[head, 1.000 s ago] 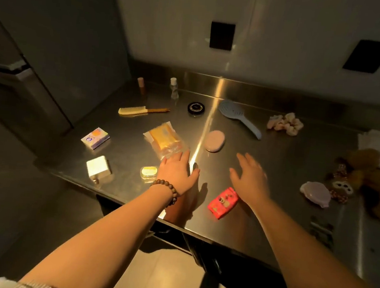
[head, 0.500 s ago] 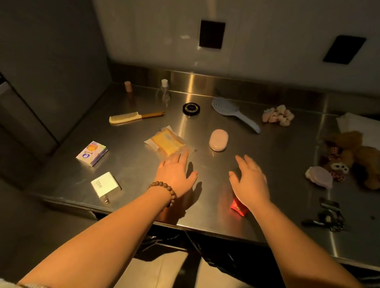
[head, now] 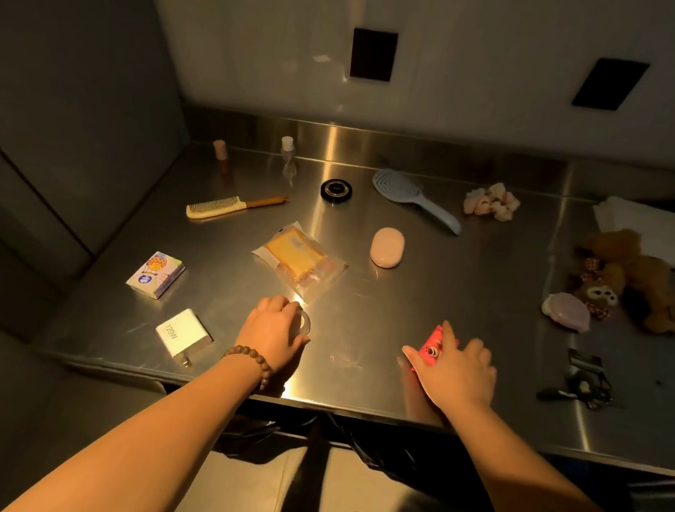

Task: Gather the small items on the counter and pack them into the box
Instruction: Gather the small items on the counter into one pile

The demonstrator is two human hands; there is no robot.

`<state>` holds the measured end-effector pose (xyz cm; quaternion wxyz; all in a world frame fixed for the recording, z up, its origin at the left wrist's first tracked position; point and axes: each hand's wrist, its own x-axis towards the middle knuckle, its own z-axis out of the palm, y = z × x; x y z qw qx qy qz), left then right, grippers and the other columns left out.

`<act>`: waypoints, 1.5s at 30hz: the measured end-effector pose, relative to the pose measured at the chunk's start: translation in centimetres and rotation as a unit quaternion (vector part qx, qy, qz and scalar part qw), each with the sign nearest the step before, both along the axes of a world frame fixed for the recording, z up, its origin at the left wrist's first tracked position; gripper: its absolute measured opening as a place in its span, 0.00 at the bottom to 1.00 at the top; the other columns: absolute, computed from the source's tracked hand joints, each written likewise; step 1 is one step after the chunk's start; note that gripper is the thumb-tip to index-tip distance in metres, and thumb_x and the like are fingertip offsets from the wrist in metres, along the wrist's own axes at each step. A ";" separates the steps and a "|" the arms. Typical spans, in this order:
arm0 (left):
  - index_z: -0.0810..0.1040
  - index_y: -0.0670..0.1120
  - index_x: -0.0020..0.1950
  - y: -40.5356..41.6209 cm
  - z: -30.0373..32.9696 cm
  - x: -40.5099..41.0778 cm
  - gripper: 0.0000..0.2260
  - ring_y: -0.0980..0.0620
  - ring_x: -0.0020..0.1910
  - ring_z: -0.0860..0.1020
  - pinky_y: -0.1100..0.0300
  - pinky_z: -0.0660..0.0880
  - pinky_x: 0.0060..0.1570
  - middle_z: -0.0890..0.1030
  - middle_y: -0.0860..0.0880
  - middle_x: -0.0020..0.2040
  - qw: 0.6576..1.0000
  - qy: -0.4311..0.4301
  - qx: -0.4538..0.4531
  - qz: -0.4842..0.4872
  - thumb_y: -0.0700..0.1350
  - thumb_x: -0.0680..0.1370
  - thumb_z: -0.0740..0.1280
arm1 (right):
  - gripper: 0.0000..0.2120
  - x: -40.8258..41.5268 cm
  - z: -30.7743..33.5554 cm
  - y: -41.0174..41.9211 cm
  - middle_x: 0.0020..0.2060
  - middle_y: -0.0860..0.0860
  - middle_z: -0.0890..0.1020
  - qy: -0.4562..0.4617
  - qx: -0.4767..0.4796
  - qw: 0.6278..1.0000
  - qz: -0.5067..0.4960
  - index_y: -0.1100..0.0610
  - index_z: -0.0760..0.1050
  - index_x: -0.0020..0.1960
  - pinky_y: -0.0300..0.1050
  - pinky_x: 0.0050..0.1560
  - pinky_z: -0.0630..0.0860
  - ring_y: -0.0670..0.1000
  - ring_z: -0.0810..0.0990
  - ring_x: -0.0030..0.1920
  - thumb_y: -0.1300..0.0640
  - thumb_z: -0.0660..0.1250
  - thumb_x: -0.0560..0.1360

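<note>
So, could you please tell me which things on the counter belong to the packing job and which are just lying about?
For packing:
- small clear container, gripped by the left hand
- red item under the right hand
- comb
- white charger
- pink case
- blue hairbrush

Lying about:
- folded white cloth
- wall panels

No box is in view.

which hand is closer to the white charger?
Left. The left hand sits just right of the charger, gripping a small clear case. The right hand is much farther right, on the red item.
</note>
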<state>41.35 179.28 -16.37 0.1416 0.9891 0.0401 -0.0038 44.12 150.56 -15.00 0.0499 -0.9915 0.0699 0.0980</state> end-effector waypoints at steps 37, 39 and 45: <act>0.73 0.48 0.64 -15.5 1.8 32.4 0.19 0.45 0.60 0.70 0.52 0.69 0.59 0.73 0.46 0.62 0.994 -0.004 -0.028 -0.101 0.51 0.74 0.66 | 0.17 27.2 -1.2 -5.5 0.48 0.54 0.78 -0.168 0.195 0.949 0.182 0.55 0.76 0.60 0.51 0.45 0.72 0.58 0.75 0.45 0.59 0.65 0.71; 0.72 0.49 0.65 -15.3 1.4 32.7 0.23 0.46 0.62 0.69 0.52 0.67 0.61 0.72 0.47 0.63 0.993 0.003 -0.024 -0.117 0.53 0.72 0.69 | 0.19 27.7 -1.4 -5.8 0.49 0.54 0.78 -0.192 0.193 0.944 0.186 0.55 0.75 0.60 0.47 0.43 0.72 0.56 0.75 0.45 0.55 0.69 0.69; 0.60 0.50 0.73 -12.1 1.5 34.0 0.37 0.44 0.71 0.59 0.47 0.60 0.69 0.60 0.45 0.73 0.994 -0.092 -0.066 -0.007 0.62 0.69 0.70 | 0.26 30.7 -0.7 -3.5 0.61 0.57 0.74 -0.224 0.190 0.941 0.167 0.55 0.72 0.65 0.50 0.55 0.72 0.57 0.72 0.59 0.48 0.70 0.70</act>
